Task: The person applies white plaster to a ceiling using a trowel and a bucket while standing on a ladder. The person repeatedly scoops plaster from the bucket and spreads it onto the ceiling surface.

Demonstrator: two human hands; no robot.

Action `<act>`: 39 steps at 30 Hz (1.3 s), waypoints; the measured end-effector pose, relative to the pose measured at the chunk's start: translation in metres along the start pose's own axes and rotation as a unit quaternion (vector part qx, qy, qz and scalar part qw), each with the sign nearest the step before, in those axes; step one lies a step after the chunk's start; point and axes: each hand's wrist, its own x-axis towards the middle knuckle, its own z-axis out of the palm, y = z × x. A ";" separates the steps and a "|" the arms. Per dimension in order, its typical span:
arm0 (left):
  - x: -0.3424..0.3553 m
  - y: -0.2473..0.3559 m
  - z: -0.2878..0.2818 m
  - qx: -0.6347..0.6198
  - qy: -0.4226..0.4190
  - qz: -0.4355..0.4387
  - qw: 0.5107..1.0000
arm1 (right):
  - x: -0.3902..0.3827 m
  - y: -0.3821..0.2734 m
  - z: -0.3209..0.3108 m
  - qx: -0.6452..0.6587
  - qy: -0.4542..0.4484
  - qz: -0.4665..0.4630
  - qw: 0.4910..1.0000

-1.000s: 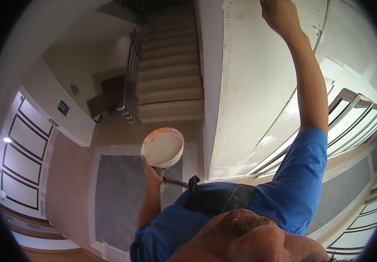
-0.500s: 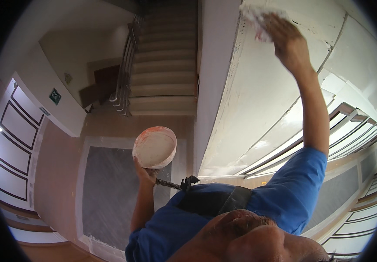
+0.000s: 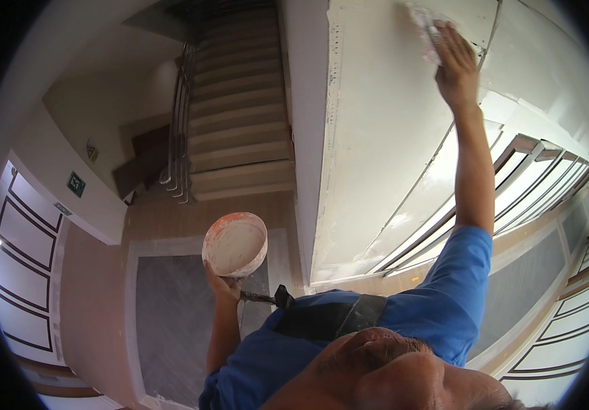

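Observation:
My left hand (image 3: 223, 285) is closed on the lower side of a round tub (image 3: 259, 257), held tilted at chest height. The tub is white with orange-pink smears round its inner rim. Pale putty (image 3: 231, 249) coats its inside. A dark rod (image 3: 257, 296) with a black end lies just beside that hand; whether I hold it, I cannot tell. High on the right, my right hand (image 3: 457, 65) grips a flat tool (image 3: 425, 33) smeared with white and pinkish putty, against the pale ceiling panel (image 3: 383, 96). Motion blur and smears hide the tool's exact kind.
A seam (image 3: 489, 34) runs across the panels near my right hand. A staircase (image 3: 240, 116) with a metal handrail (image 3: 179, 130) lies beyond the tub. To the left are a green sign (image 3: 76, 184) and a panelled white door (image 3: 28, 253); metal window bars (image 3: 513, 184) are at right.
My right hand and its tool have swept right across the panel, away from its left edge toward the seam. The tub sits slightly lower and more to the left in view.

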 end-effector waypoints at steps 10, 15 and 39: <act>-0.004 0.010 0.012 -0.040 0.046 -0.067 0.996 | -0.080 -0.035 -0.024 0.053 -0.010 0.331 0.942; 0.007 0.017 0.014 -0.008 0.036 -0.110 0.993 | -0.013 -0.020 -0.019 0.025 0.074 0.453 0.888; 0.012 0.004 -0.002 -0.034 0.034 -0.089 0.995 | 0.106 -0.063 -0.029 0.044 -0.080 0.333 0.938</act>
